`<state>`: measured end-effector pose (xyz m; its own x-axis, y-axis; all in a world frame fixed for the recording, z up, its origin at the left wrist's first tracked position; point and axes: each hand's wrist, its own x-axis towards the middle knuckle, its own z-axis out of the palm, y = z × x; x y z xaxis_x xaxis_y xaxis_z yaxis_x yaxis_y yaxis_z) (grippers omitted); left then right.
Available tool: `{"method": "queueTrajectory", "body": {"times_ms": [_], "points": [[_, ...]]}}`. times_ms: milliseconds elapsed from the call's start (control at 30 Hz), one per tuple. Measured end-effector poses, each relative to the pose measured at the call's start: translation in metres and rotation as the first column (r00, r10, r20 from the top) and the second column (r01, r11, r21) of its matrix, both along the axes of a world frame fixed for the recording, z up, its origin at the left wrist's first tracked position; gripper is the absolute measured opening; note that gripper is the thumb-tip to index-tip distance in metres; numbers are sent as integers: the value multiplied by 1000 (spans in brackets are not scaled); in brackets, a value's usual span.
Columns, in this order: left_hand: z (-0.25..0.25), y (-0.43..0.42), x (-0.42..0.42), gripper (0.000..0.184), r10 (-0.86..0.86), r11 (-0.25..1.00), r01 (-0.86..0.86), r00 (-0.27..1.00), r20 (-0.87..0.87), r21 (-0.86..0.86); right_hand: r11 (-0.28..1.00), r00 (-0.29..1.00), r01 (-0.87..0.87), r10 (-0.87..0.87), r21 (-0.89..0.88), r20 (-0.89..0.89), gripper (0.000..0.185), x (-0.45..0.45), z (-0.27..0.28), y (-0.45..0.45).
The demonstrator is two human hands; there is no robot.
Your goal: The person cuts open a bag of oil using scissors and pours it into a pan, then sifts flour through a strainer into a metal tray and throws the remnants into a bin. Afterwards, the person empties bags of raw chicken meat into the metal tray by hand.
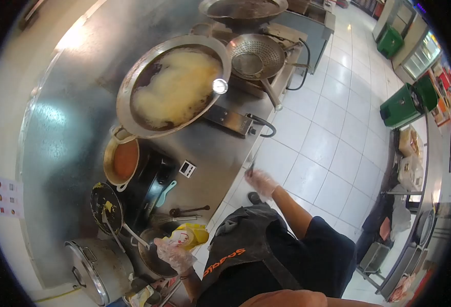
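Observation:
My left hand (176,256), in a clear plastic glove, is closed at the handle end of a small black frying pan (101,202) with yellow food bits and a utensil in it. Beside that hand is a yellow and white packet (197,234). My right hand (261,184), also gloved, is over the floor by the counter edge, closed around a small dark object (250,168) I cannot make out. A large wok (124,97) holds foaming oil with a round thermometer (220,86) at its rim.
A strainer (266,51) rests on a burner near another wok (246,9). On the counter are a pot of red sauce (125,159), a timer (187,169), a turquoise utensil (165,193), a ladle (189,210) and a whisk. A big lidded pot (102,263) stands lower left. Green bins (402,105) stand right.

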<state>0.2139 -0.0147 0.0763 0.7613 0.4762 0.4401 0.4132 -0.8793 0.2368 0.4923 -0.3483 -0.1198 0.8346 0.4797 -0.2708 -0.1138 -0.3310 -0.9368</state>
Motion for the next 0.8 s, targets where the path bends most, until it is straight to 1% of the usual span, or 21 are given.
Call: {"method": "queueTrajectory", "body": {"times_ms": [33,67,100,133,200,233,300,333,400,433,467,500,533,600,633,700,733,767,800], "points": [[19,-11,27,47,-56,981,40,995,77,191,958,974,204,-178,200,-143,18,11,-13,-14],[25,-16,34,47,-97,959,68,991,92,277,822,894,424,-312,382,-320,20,25,-26,-25],[30,-21,41,48,-135,928,88,985,106,363,662,799,590,-398,462,-451,24,45,-35,-32],[25,-18,41,49,-142,930,107,987,75,352,534,713,698,-458,477,-531,28,66,-40,-33],[19,-15,37,53,-89,990,85,996,27,115,433,566,824,-620,364,-544,37,111,-37,-26],[18,-16,33,55,-34,992,33,999,-3,-118,489,582,813,-677,317,-450,41,129,-33,-22],[24,-21,40,51,-8,988,6,1000,-8,-153,583,618,786,-747,208,-243,50,159,-26,-12],[32,-30,50,48,-36,999,35,999,23,41,601,631,776,-747,193,-210,51,169,-40,-9],[42,-47,67,47,14,998,-20,992,123,52,639,659,751,-739,164,-138,54,185,-66,0],[45,-58,72,48,110,986,-85,977,180,-141,635,653,757,-740,156,-157,53,187,-63,0],[51,-66,78,48,201,937,-125,957,211,-325,631,648,762,-741,147,-175,51,187,-61,0],[57,-74,85,48,304,856,-155,923,238,-493,628,642,767,-742,135,-193,50,185,-56,0],[68,-82,93,47,392,752,-159,888,240,-640,608,624,780,-738,149,-258,48,182,-45,-2],[84,-92,97,44,441,651,-176,879,180,-738,559,579,810,-719,174,-384,44,180,-9,-4],[90,-95,97,43,406,678,-204,905,129,-706,538,559,823,-714,181,-421,42,185,-22,-1],[92,-96,96,44,246,883,-201,968,53,-425,491,517,849,-700,193,-494,38,195,-39,0],[87,-92,91,43,129,981,-128,992,-6,-148,498,526,840,-655,214,-542,36,196,-43,-3],[81,-87,85,43,33,991,-20,995,-97,135,504,535,831,-607,235,-588,34,196,-47,-7],[72,-81,79,42,42,991,-31,996,-75,132,509,542,821,-555,258,-631,32,195,-44,-8]]}}
